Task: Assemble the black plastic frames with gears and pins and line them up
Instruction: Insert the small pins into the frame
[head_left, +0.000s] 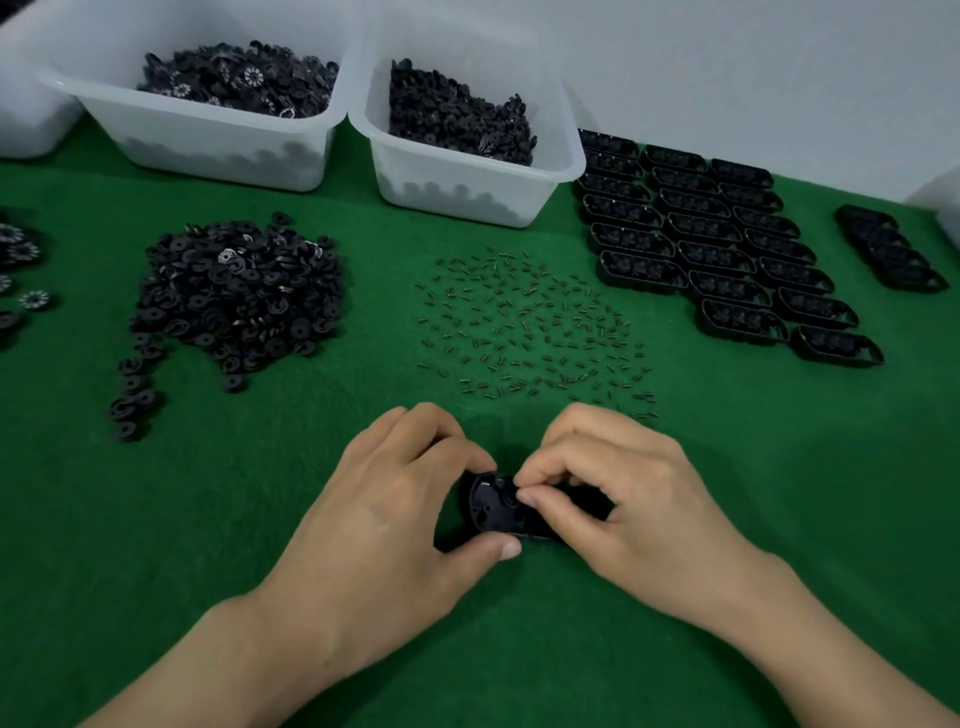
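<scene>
Head view: frame (491, 506) at table (727, 493) front centre, L hand (400, 499) grip closed round its left end. R hand (618, 499) fingertips (527, 493) pinched shut over frame middle; part inside not visible, prob. pin. Keep frame steady, press straight down. Pins (530, 327) just beyond, done frames (727, 249) far right.

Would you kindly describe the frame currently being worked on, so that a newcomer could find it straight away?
Start from the green table cover and come to its near middle, below the scatter of small pins. There the left hand and right hand meet around one black frame. Unlike the frames lined up in rows at the far right, it sits alone and is gripped by fingers.
</scene>
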